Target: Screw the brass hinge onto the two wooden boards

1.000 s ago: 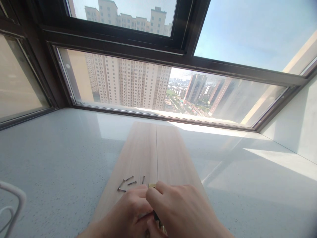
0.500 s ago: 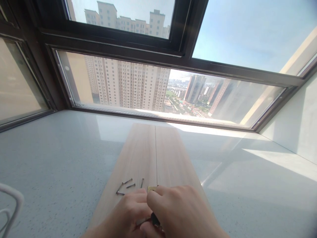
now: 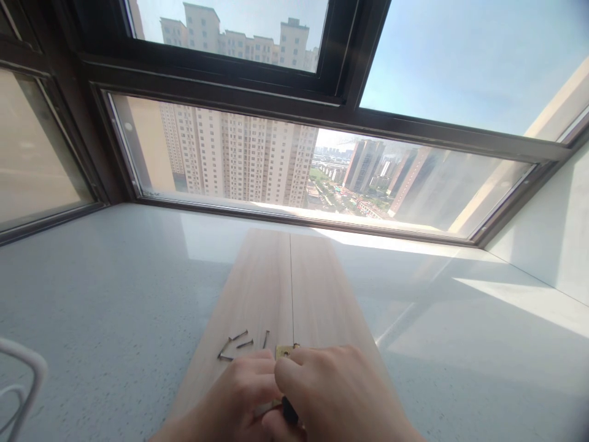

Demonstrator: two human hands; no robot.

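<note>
Two pale wooden boards (image 3: 317, 288) lie edge to edge, with a thin dark seam between them. On the seam sits a brass-coloured hinge (image 3: 283, 351), mostly covered by my hands. My right hand (image 3: 331, 380) is closed around a black-handled tool (image 3: 289, 410); its working end is hidden. Just left of it, my left hand (image 3: 243, 387) has its fingers bent together by the hinge and the tool, and what they pinch is hidden. Several small dark screws (image 3: 245, 344) lie loose on the left board beyond my left hand.
A speckled white sill (image 3: 115, 307) carries the boards. Dark window frames (image 3: 285, 215) rise behind their far end. A white curved tube or cable (image 3: 34, 368) stands at the left edge. A white wall (image 3: 564, 227) bounds the right side.
The view has shifted very slightly. Both hands stay in nearly the same place and grip, and a little more of the hinge shows. The loose screws have not moved.
</note>
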